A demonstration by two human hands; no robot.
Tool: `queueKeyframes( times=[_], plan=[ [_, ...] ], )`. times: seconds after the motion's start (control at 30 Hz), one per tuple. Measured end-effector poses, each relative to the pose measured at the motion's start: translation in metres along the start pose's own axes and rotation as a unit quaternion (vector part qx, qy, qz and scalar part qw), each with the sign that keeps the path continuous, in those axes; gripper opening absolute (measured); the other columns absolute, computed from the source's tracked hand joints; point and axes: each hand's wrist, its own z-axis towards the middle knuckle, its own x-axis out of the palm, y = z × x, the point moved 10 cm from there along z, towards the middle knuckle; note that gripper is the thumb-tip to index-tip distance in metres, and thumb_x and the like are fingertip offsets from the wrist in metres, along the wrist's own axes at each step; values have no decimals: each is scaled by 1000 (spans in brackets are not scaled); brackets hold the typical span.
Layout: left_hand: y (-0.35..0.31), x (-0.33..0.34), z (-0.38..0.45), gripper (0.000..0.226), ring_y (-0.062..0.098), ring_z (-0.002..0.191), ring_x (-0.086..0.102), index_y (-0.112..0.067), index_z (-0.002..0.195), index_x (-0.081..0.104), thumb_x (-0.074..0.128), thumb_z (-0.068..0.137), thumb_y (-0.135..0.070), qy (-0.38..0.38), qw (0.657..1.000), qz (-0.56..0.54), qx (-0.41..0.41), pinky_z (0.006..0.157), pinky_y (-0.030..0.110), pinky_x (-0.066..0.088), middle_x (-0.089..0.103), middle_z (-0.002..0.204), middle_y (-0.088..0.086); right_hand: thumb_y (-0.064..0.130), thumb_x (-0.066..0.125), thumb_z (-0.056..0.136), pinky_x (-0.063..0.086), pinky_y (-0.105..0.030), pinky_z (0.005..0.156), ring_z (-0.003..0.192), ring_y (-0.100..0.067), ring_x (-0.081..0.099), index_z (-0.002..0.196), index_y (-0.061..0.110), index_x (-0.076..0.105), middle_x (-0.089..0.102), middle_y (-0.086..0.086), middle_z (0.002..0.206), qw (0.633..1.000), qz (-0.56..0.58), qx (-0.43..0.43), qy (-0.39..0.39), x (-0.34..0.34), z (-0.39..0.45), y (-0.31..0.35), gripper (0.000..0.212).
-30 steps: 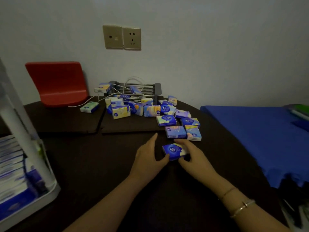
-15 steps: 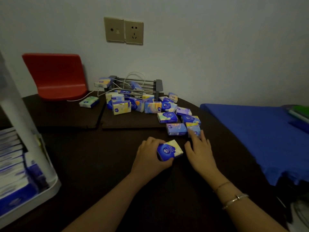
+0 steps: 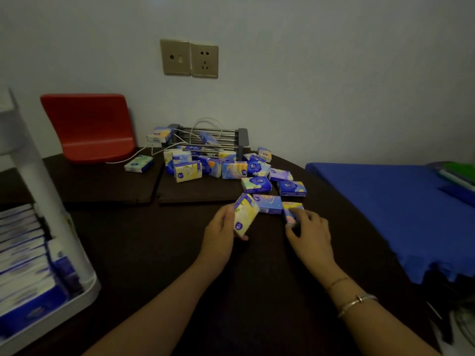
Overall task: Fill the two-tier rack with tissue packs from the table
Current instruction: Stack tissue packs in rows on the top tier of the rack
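My left hand (image 3: 220, 233) grips a pale yellow tissue pack (image 3: 244, 214), tilted up on its end just above the dark table (image 3: 144, 242). My right hand (image 3: 309, 231) closes its fingers over a pink and yellow pack (image 3: 291, 210) lying on the table. Several more blue and pastel packs lie scattered behind, such as one (image 3: 267, 203) between my hands and one (image 3: 187, 171) further back. The white two-tier rack (image 3: 61, 291) stands at the left edge, its lower tier holding several stacked packs.
A small metal wire rack (image 3: 218, 137) with a white cable stands against the wall behind the pile. A red chair back (image 3: 90, 127) is at the back left. A blue mat (image 3: 395, 209) covers a surface on the right. Wall sockets (image 3: 190, 57) sit above.
My left hand took over the pack both hands held and tipped it upright. My right hand let go, reached right, and closed on another pack on the table.
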Motion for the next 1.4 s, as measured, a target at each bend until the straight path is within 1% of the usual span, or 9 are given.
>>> queueKeyframes(
  times=[0.2, 0.47, 0.63, 0.8, 0.9, 1.0, 1.13, 1.27, 1.4],
  plan=[
    [-7, -20, -7, 47, 26, 101, 65, -18, 140, 40, 36, 100, -41, 11, 960, -254, -116, 86, 35, 49, 64, 118, 16, 28, 60, 87, 40, -32, 96, 123, -20, 40, 127, 37, 47, 47, 1, 131, 979, 204, 5, 21, -12, -17, 14, 44],
    [-100, -58, -32, 40, 26, 96, 66, -16, 138, 42, 36, 102, -33, 37, 960, -278, -20, 82, 36, 51, 59, 128, 18, 22, 61, 90, 47, -6, 74, 100, 20, 49, 125, 33, 50, 45, 29, 110, 887, 418, -197, 3, -93, -48, 175, 38],
    [-195, -98, -68, 27, 19, 92, 68, -17, 112, 59, 50, 96, -37, 62, 979, -169, 98, 82, 34, 54, 71, 103, 9, 33, 56, 90, 46, -8, 80, 105, 0, 52, 134, 37, 46, 47, 7, 116, 877, 391, -276, -40, -137, -59, 249, 45],
    [-272, -169, -101, 17, 16, 79, 65, -17, 95, 57, 62, 86, -4, -38, 977, 19, 207, 70, 30, 55, 68, 82, 1, 3, 45, 94, 46, -7, 71, 91, -1, 55, 131, 36, 48, 51, 1, 111, 832, 406, -379, -8, -175, -73, 324, 49],
    [-304, -213, -116, 21, 16, 73, 61, -15, 102, 52, 63, 84, -10, -105, 951, 194, 215, 57, 27, 54, 59, 84, 3, 10, 55, 91, 44, -9, 72, 91, -2, 49, 120, 45, 46, 47, 5, 108, 830, 340, -437, -71, -199, -83, 360, 47],
    [-326, -245, -134, 34, 25, 83, 63, -14, 110, 50, 68, 81, -18, -118, 906, 363, 185, 70, 40, 58, 59, 93, 6, 21, 68, 83, 35, -9, 84, 108, -6, 40, 127, 46, 34, 37, 9, 120, 808, 304, -491, -118, -218, -94, 398, 61],
    [-345, -279, -153, 44, 21, 83, 67, -13, 116, 42, 69, 83, -20, -90, 874, 453, 151, 68, 30, 55, 64, 107, 9, 30, 70, 81, 30, -22, 90, 117, -13, 35, 138, 45, 29, 41, 13, 135, 825, 203, -527, 2, -199, -100, 459, 72],
    [-348, -310, -163, 41, 11, 83, 62, -18, 114, 44, 68, 84, -32, -106, 858, 484, 134, 76, 26, 51, 65, 105, 1, 19, 73, 79, 42, -4, 66, 87, -5, 52, 126, 25, 45, 56, 8, 102, 803, 250, -519, 152, -174, -114, 502, 56],
    [-336, -338, -165, 41, 16, 105, 57, -15, 126, 48, 53, 93, -39, -142, 826, 534, 113, 89, 29, 45, 60, 119, 1, 19, 78, 74, 48, -18, 64, 82, -14, 59, 110, 16, 51, 61, -4, 96, 825, 252, -459, 212, -139, -110, 523, 44]
  ],
)
